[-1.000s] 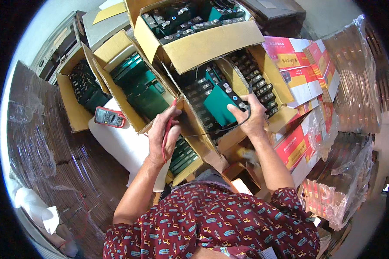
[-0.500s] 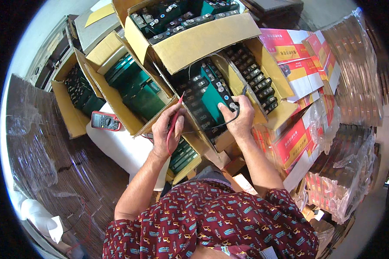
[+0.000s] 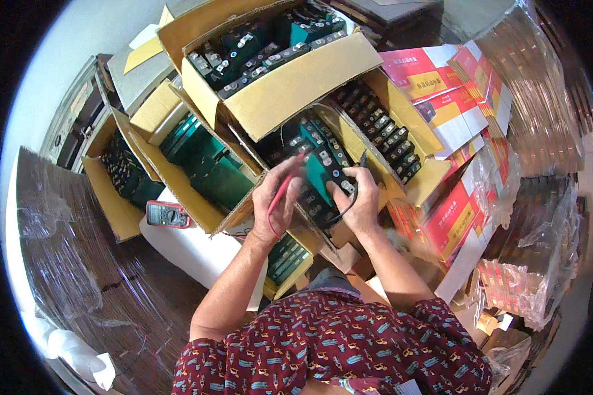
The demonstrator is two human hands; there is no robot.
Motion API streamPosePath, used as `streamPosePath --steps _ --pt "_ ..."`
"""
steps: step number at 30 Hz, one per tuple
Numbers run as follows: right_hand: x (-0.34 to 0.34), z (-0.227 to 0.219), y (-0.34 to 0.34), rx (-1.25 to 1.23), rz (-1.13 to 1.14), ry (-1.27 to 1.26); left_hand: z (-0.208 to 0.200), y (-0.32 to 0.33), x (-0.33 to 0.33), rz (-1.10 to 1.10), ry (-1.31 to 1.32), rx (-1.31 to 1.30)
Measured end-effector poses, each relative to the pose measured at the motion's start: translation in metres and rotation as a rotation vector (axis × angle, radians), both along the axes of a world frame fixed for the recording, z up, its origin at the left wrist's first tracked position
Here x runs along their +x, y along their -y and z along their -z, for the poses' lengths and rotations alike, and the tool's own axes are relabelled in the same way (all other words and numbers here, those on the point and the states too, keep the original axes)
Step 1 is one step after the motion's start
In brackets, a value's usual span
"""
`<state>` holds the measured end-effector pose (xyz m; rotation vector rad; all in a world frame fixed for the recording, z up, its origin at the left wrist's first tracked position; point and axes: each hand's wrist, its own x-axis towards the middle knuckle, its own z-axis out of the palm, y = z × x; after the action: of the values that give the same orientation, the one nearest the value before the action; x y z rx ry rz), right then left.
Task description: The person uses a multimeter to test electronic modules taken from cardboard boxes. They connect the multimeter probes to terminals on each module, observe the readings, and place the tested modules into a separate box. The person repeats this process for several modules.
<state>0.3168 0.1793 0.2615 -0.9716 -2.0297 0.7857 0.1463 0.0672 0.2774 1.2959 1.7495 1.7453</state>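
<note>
My left hand (image 3: 277, 204) is closed around a red test probe (image 3: 281, 191), its tip over the batteries in the middle carton; the hand is slightly blurred. A black test probe (image 3: 363, 158) sticks up from the fingers of my right hand (image 3: 364, 203), and its black lead loops below them. The thumb of that hand is at a green battery (image 3: 317, 176) with a black top and metal terminals, standing in the same carton among others. Whether the red tip touches a terminal I cannot tell. On a white surface at left lies a red-cased multimeter (image 3: 167, 214).
Open cartons of batteries surround my hands: one raised at the back (image 3: 303, 76), one at left (image 3: 211, 220), one at right (image 3: 435, 141). Red and yellow printed boxes (image 3: 458, 224) are stacked at right. Flattened cardboard (image 3: 66, 263) fills the left side.
My left hand with the red probe has moved right, closer to my right hand. The whole view has shifted a little. Both hands keep their probes.
</note>
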Motion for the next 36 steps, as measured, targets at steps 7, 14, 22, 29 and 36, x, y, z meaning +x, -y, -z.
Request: streamPosePath --steps 7,14,22,29,36 --pt "0.003 -0.01 0.01 -0.06 0.008 -0.099 0.022 -0.012 0.012 0.106 0.151 0.044" --pt "0.011 -0.008 0.018 -0.283 0.029 -0.309 0.025 -0.015 0.018 0.071 0.051 0.007" --pt "0.025 -0.003 0.02 -0.227 -0.034 -0.38 0.021 -0.017 0.024 0.035 0.051 -0.045" --pt "0.022 -0.032 0.001 -0.32 -0.04 -0.274 0.006 -0.011 0.028 0.062 0.108 -0.117" --pt "0.023 -0.03 -0.008 -0.427 -0.024 -0.438 0.012 0.0 0.038 0.178 0.107 -0.144"
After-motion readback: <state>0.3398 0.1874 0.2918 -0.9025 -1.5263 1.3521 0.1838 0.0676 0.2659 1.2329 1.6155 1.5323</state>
